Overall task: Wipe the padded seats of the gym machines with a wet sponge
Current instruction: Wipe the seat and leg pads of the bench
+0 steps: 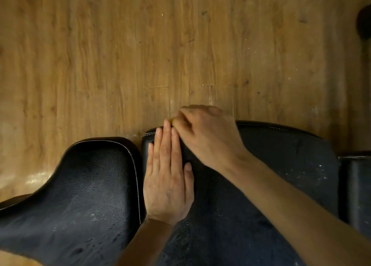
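A sliver of yellow sponge (170,121) is glimpsed at the far edge of the middle padded seat (271,165), almost wholly hidden under the right hand (206,133), whose fingers are curled over it. The right forearm is stretched in from 4 o'clock. Just at 7 o'clock of that hand, the left hand (168,177) is laid flat on the same seat, fingers straight and together, nothing held. A second black seat (80,195), glistening wet, lies at 9 o'clock. Wooden floor (120,55) is seen beyond.
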A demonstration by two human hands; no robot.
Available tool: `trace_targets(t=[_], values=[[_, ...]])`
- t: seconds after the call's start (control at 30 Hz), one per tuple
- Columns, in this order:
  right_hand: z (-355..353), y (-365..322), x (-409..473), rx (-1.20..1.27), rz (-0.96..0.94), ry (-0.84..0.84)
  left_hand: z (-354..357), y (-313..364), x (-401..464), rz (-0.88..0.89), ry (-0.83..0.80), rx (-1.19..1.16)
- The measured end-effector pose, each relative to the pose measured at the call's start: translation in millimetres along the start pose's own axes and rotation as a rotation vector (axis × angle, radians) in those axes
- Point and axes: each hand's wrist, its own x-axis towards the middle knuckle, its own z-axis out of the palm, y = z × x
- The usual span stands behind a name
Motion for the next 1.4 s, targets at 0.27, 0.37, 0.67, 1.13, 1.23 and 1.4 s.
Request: trace_targets(t=[0.27, 0.37, 0.67, 1.13, 1.23, 1.4], values=[[-14.0, 46.8, -21.8, -0.103, 0.394, 0.212, -4.0, 3.6, 1.5, -0.025, -0.022, -0.007], [8.7, 6.6, -13.7, -0.114, 0.15, 0.288, -5.4, 4.9, 2.3, -0.022, -0.02, -0.014], [-13.7, 99.1, -54.0, -0.043, 0.61, 0.474, -16.5, 26.4, 11.0, 0.077, -0.011, -0.198], [9.6, 67.1, -66.1, 0.135, 0.644, 0.674, 8.1, 59.0, 26.4, 0.204, 0.019, -0.019], [11.3, 42.8, -63.0, 0.202, 0.292, 0.519, 7.9, 58.3, 25.6, 0.215, 0.008, -0.004], [-13.6, 138.3, -105.3, 0.2, 0.573, 0.569, 8.8, 60.6, 25.5, 0.211, 0.03, -0.018]])
